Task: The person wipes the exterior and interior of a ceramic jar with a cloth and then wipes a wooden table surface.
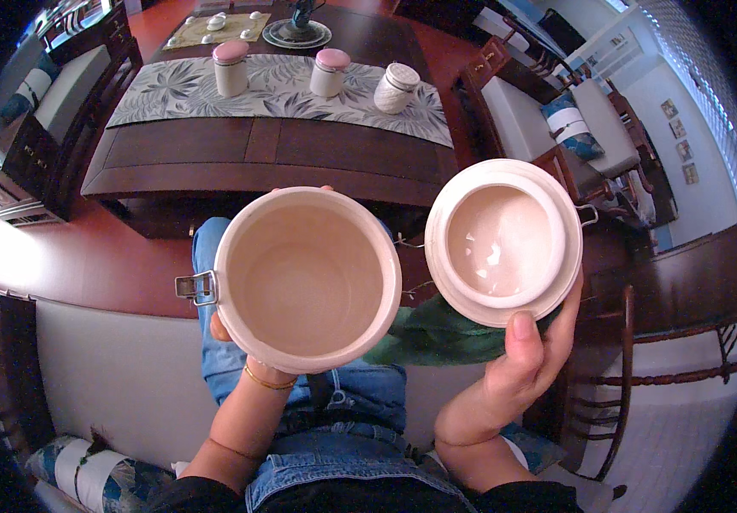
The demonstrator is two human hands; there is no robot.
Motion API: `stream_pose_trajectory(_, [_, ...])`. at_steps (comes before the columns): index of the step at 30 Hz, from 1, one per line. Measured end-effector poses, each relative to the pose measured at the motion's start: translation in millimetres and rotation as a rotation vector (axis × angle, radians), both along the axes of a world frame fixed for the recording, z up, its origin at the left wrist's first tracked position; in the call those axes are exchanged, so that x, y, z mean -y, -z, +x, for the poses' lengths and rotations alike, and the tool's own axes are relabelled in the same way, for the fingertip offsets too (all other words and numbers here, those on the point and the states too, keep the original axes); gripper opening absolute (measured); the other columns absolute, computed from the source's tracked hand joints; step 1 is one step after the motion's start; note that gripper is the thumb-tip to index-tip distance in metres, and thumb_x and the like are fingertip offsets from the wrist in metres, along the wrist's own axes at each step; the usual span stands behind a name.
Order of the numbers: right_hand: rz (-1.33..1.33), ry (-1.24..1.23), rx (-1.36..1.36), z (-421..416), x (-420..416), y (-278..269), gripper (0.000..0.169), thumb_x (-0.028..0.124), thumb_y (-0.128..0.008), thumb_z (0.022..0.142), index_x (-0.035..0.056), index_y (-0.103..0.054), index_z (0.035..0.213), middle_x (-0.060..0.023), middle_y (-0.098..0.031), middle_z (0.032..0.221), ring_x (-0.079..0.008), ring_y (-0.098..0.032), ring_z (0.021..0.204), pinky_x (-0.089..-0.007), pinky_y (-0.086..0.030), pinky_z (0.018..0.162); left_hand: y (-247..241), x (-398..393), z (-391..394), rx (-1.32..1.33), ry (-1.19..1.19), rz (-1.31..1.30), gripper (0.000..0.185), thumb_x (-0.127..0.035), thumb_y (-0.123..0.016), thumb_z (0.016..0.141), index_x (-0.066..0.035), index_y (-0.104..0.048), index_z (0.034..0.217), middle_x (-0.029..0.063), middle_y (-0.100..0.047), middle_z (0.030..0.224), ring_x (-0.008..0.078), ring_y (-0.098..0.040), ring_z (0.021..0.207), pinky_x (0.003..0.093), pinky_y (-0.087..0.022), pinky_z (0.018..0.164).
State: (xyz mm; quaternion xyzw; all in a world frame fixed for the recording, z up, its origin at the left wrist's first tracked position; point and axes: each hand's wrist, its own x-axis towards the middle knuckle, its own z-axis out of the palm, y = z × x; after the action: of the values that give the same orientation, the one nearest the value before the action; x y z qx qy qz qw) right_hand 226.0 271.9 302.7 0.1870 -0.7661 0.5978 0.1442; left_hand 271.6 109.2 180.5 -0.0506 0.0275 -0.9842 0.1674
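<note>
A white ceramic jar [307, 282] with a wire clamp at its left side is tilted so its hollow inside faces me. My left hand [249, 359] grips it from behind and below, with most fingers hidden by the jar. To its right, my right hand [535, 359] holds the round ceramic lid [503, 243], its underside turned towards me and my thumb on the lower rim. A thin wire sticks out between jar and lid. Something green, like cloth, lies on my lap [445, 336] behind the lid.
Ahead stands a dark wooden table [182, 151] with a leaf-patterned runner [272, 102]. On it are two pink-lidded canisters [232, 77] and a white textured jar [396, 90]. Farther back are a small tea set [216, 23] and a plate [278, 35]. Cushioned wooden seats flank the table.
</note>
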Motion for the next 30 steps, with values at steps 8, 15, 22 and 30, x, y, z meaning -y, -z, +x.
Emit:
stream_pose_trajectory(8, [-0.081, 0.075, 0.043, 6, 4, 1, 0.086, 0.048, -0.050, 0.085, -0.0076, -0.029, 0.146, -0.0212, -0.042, 0.143, -0.0303, -0.044, 0.132, -0.0412, -0.034, 0.110, 3, -4, -4, 0.000, 0.005, 0.022, 0.070, -0.050, -0.045, 0.097, -0.015, -0.023, 0.153, 0.0055, -0.025, 0.159, 0.0374, -0.030, 0.142, 0.0594, -0.019, 0.118])
stream_pose_trajectory(15, [-0.160, 0.185, -0.007, 11, 4, 3, 0.087, 0.050, -0.049, 0.083, -0.0083, -0.031, 0.144, -0.0242, -0.045, 0.139, -0.0320, -0.049, 0.126, -0.0423, -0.041, 0.104, 1, -9, -9, 0.001, 0.031, -0.161, 0.068, -0.055, -0.040, 0.097, -0.026, -0.019, 0.155, 0.0115, -0.024, 0.159, 0.0462, -0.027, 0.141, 0.0667, -0.026, 0.111])
stream_pose_trajectory(22, [-0.248, 0.326, -0.272, -7, 0, -3, 0.078, 0.047, -0.044, 0.084, -0.0077, -0.037, 0.139, -0.0247, -0.047, 0.130, -0.0324, -0.052, 0.118, -0.0429, -0.044, 0.097, -14, -8, -5, -0.012, 0.403, -0.023, 0.058, -0.061, -0.036, 0.095, -0.039, -0.031, 0.149, 0.0132, -0.020, 0.159, 0.0427, -0.029, 0.141, 0.0648, -0.030, 0.110])
stream_pose_trajectory(30, [-0.290, 0.321, -0.375, -4, -10, -17, 0.070, 0.047, -0.043, 0.086, -0.0042, -0.040, 0.133, -0.0192, -0.046, 0.119, -0.0282, -0.050, 0.108, -0.0398, -0.043, 0.090, -15, -34, 13, -0.016, 0.370, -0.324, 0.066, -0.060, -0.043, 0.090, -0.036, -0.028, 0.150, 0.0131, -0.021, 0.158, 0.0413, -0.030, 0.141, 0.0629, -0.030, 0.110])
